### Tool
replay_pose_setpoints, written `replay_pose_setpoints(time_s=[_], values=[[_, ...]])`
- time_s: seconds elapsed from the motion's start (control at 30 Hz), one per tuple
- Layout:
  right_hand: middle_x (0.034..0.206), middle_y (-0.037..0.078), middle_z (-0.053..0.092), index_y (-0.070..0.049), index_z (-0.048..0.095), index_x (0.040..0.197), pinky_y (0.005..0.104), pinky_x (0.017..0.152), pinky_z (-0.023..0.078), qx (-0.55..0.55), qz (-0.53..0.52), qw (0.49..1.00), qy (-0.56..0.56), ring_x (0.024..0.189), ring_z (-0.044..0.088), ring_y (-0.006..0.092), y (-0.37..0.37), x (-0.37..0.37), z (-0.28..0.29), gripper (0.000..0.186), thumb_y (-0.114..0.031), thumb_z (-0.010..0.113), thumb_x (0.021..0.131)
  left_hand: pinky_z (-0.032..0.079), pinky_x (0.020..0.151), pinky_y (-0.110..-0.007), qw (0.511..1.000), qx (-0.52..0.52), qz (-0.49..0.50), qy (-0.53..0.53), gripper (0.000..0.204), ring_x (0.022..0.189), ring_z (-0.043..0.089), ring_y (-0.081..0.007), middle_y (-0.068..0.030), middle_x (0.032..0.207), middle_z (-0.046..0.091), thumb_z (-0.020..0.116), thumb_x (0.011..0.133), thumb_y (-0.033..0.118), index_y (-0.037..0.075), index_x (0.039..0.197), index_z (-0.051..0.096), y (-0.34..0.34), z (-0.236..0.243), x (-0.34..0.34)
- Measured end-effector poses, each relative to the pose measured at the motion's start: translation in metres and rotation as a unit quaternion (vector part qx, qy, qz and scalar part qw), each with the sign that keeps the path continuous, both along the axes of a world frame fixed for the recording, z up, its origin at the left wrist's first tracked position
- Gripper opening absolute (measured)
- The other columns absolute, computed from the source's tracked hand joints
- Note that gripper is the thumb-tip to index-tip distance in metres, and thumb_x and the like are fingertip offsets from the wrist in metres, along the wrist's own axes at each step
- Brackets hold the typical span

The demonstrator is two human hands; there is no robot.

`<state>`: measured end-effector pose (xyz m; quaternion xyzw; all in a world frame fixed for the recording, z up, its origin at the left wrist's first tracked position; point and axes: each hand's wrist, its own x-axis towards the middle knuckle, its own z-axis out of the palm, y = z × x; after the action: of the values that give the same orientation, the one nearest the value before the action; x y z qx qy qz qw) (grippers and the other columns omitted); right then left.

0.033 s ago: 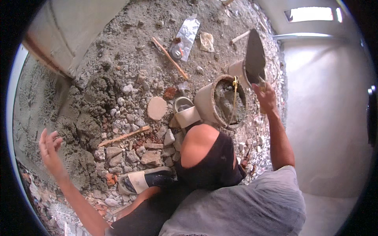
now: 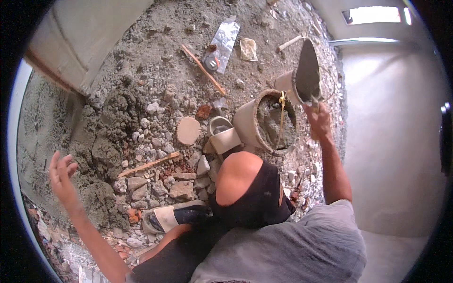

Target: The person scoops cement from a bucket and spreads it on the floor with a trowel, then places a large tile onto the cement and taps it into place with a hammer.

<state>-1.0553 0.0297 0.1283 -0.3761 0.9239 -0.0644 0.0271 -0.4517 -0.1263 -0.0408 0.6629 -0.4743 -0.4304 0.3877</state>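
Note:
My right hand (image 2: 319,121) is wrapped round the handle of a trowel (image 2: 309,68). The grey pointed blade stretches away from me, over the smaller pale bucket (image 2: 284,84) and partly hiding its mouth. Nearer to me, a larger bucket (image 2: 246,121) holds wet grey mortar (image 2: 272,122), and its yellowish handle crosses the opening. On the far left, my left hand (image 2: 63,177) hangs in the air with fingers apart and nothing in it. Behind that hand are a rough, mortar-covered surface and a heap of damp grey mortar (image 2: 101,151).
Rubble and stones (image 2: 181,189) cover the ground round my sandalled feet. A wood strip (image 2: 148,164), a longer stick (image 2: 204,70), a tape measure (image 2: 211,62), a silvery plastic sheet (image 2: 225,40) and a flat round stone (image 2: 188,130) lie about. A smooth wall (image 2: 391,141) rises on the right.
The trowel and my right hand have shifted slightly, with the blade a little nearer to me and to the right. My left hand has moved slightly right.

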Motion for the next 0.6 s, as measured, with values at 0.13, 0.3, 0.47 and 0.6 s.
replay_pose_setpoints(time_s=[0.13,0.3,0.47,0.6], values=[[0.096,0.024,0.065,0.003,0.058,0.107,0.0418,0.077,0.048,0.032,-0.057,0.998,0.012,0.085,0.062,0.0359,0.062,-0.088,-0.064,0.056,-0.047,0.065,0.081,0.050,0.081,-0.028,0.981,0.014,-0.182,0.061,0.041,0.086,0.062,-0.0146,-0.0106,0.107,0.062,0.047,0.098,0.033,0.002,0.125,0.051,-0.022,0.024,-0.094],[0.111,0.028,0.060,0.007,0.050,0.123,0.0417,0.088,0.043,-0.004,-0.111,0.994,-0.011,0.104,0.057,0.0393,0.124,-0.157,-0.127,0.068,-0.046,0.060,0.083,0.047,0.089,-0.039,0.873,0.055,-0.484,0.035,0.056,0.105,0.060,-0.0345,-0.0208,0.116,0.060,0.055,0.089,0.045,0.000,0.123,0.051,-0.008,0.032,-0.279],[0.112,0.021,0.060,0.008,0.051,0.124,0.0358,0.092,0.041,-0.131,-0.195,0.951,-0.203,0.104,0.055,0.0307,0.162,-0.177,-0.164,0.063,-0.042,0.058,0.086,0.043,0.090,-0.044,0.844,0.130,-0.514,0.081,0.064,0.105,0.056,-0.0392,-0.0283,0.107,0.058,0.040,0.092,0.056,-0.004,0.105,0.056,0.034,-0.008,-0.470],[0.105,0.015,0.062,0.005,0.058,0.115,0.0339,0.087,0.042,-0.102,-0.237,0.942,-0.217,0.096,0.056,0.0235,0.154,-0.174,-0.164,0.051,-0.038,0.057,0.088,0.044,0.079,-0.048,0.878,0.221,-0.412,0.097,0.065,0.091,0.059,-0.0435,-0.0289,0.087,0.061,0.037,0.093,0.058,-0.004,0.088,0.055,0.064,-0.041,-0.499]])
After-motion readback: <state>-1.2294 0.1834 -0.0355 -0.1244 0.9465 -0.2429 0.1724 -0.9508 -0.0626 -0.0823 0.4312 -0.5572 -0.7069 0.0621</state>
